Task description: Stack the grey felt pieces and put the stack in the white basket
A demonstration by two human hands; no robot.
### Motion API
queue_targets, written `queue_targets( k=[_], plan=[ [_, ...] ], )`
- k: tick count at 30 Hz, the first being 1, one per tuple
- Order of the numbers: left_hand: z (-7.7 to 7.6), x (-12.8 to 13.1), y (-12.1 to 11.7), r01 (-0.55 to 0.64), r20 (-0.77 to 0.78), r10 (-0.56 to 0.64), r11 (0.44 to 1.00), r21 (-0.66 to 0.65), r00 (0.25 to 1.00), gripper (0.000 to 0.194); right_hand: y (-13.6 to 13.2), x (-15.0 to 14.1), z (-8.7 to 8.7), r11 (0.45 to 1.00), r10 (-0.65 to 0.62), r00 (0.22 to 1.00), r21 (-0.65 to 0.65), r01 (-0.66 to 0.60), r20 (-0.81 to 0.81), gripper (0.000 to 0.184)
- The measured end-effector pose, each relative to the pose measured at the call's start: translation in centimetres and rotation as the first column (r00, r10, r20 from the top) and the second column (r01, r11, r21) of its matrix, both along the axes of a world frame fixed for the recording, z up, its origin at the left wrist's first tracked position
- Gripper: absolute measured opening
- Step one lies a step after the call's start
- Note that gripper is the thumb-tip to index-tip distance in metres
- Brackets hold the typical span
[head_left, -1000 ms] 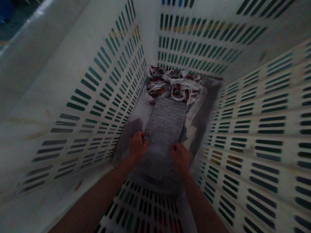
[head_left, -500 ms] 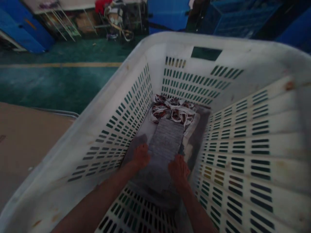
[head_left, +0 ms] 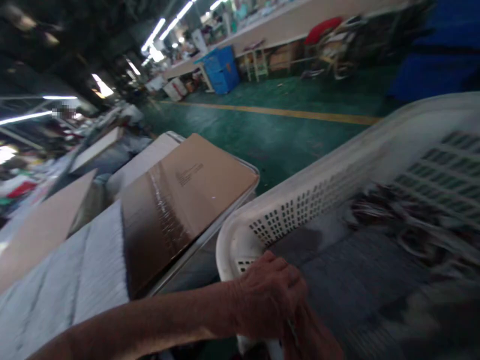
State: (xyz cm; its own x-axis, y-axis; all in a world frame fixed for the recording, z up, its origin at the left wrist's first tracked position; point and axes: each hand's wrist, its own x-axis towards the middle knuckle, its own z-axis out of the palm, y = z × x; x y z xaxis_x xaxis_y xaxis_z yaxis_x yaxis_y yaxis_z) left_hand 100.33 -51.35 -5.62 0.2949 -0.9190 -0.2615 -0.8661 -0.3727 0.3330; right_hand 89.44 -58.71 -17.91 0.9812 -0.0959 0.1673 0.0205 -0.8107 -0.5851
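Observation:
A white plastic basket (head_left: 234, 230) with slotted walls takes up the right side. My left hand (head_left: 275, 290) is at its near left corner, fingers curled down, and whatever they close on is out of sight. Just below, my right hand (head_left: 309, 332) meets the left one; it is blurred and partly hidden, so its fingers cannot be read. Inside the basket lies flat grey material (head_left: 360, 270), apart from the visible part of my left hand. Beyond it are crumpled brown-and-white bundles (head_left: 375, 205), smeared by motion.
Left of the basket, a brown cardboard sheet (head_left: 202, 165) lies on a metal-edged cart or table. White padded material (head_left: 97, 265) lies beside it. Across the green floor (head_left: 296, 142) with its yellow line stand a blue container (head_left: 223, 70) and a long bench (head_left: 288, 30).
My view has swung left and up, so the basket now sits at the right. My hands were apart low over the grey material; now they are together at the basket's near corner.

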Motion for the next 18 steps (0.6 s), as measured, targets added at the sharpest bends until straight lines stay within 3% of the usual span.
queue_targets(
  k=[2,3,5,6,8,10,11,12,13,15,16,18],
  plan=[
    [1.9,-2.1,3.6,-0.107,-0.072,0.095,0.979,-0.175,0.993,0.033,1.8,-1.6,0.5,0.992,0.098,0.966,-0.101,-0.076,0.239,0.030],
    [2.5,-3.6,5.5,-0.204,-0.142,0.170,0.941,-0.270,0.975,0.032,2.4,-2.2,1.1,0.983,0.156,0.942,-0.136,-0.120,0.296,0.031],
    [3.2,-7.3,9.1,-0.437,-0.271,0.351,0.803,-0.405,0.896,0.031,3.5,-3.1,2.9,0.967,0.228,0.946,-0.163,-0.194,0.231,0.028],
    [3.4,-9.4,10.8,-0.559,-0.326,0.455,0.705,-0.437,0.829,0.031,3.8,-3.3,3.9,0.976,0.153,0.975,-0.181,-0.123,0.161,0.028],
    [3.3,-13.7,13.7,-0.810,-0.448,0.681,0.416,-0.413,0.579,0.024,4.4,-3.1,5.6,0.969,0.105,0.989,-0.234,-0.079,0.101,0.029],
    [2.7,-17.9,15.7,-0.963,-0.556,0.805,0.068,-0.260,0.207,0.015,4.7,-2.8,6.4,0.942,0.118,0.992,-0.321,-0.098,0.041,0.031],
    [2.2,-19.9,16.3,-0.989,-0.576,0.816,-0.042,-0.141,0.047,0.013,4.7,-2.6,6.5,0.931,0.123,0.992,-0.348,-0.106,0.027,0.032],
    [1.8,-21.7,16.6,-0.996,-0.578,0.814,-0.087,-0.013,-0.063,0.016,4.6,-2.5,6.5,0.922,0.133,0.991,-0.369,-0.119,0.011,0.034],
    [1.2,-23.4,16.7,-0.992,-0.564,0.819,-0.044,0.120,-0.104,0.021,4.5,-2.5,6.3,0.916,0.146,0.989,-0.378,-0.133,0.004,0.036],
    [0.2,-26.2,16.2,-0.937,-0.651,0.759,0.252,0.242,0.036,0.031,4.0,-2.6,5.8,0.920,0.162,0.986,-0.366,-0.141,0.029,0.044],
    [-0.3,-27.3,15.8,-0.914,-0.682,0.727,0.323,0.245,0.074,0.034,3.8,-2.6,5.5,0.927,0.181,0.982,-0.343,-0.152,0.055,0.046],
    [-1.2,-28.7,15.3,-0.892,-0.704,0.699,0.391,0.225,0.129,0.034,3.4,-2.4,4.6,0.970,0.143,0.985,-0.209,-0.120,0.099,0.049]
  ],
)
